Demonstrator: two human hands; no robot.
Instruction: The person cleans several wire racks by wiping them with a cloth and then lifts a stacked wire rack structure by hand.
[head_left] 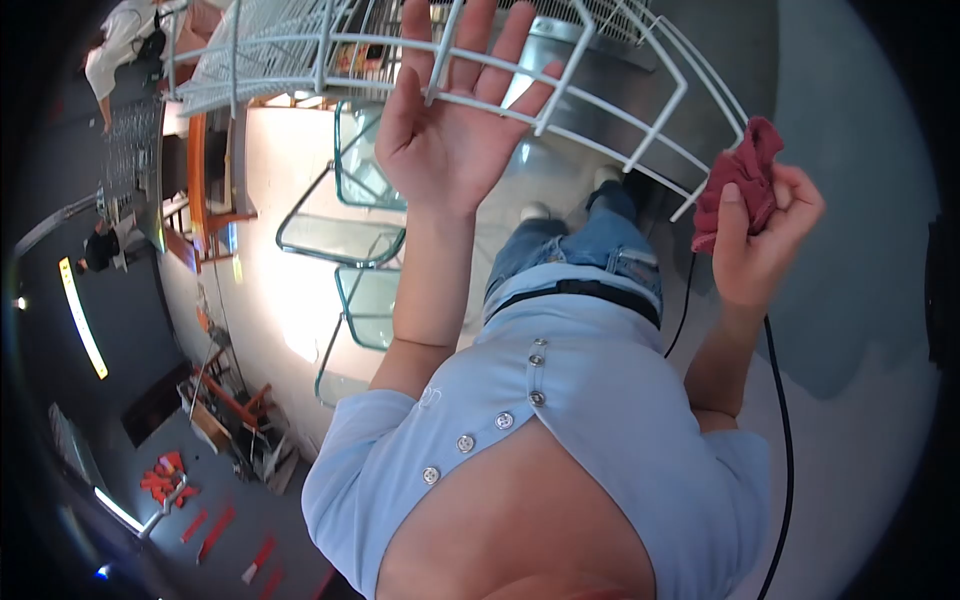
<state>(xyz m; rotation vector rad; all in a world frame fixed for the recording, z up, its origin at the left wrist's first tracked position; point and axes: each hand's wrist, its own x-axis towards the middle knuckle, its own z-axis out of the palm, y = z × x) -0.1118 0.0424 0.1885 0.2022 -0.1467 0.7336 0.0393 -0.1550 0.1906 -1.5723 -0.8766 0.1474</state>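
Observation:
A white wire rack (660,125) runs across the top of the view. My left hand (450,150) is palm up beneath its wires, with the fingers stretched out and spread. Several wires cross in front of those fingers, and whether they bear on the rack I cannot tell. At the rack's right end my right hand (765,235) grips a crumpled dark red cloth (740,185), thumb on top. The cloth is against the end of the rack's wires.
Glass-topped chairs or stools with dark green frames (345,240) stand to my left. A black cable (785,450) hangs down on my right. A shiny metal surface (545,60) lies beyond the wires. Another person (115,60) is at the far upper left.

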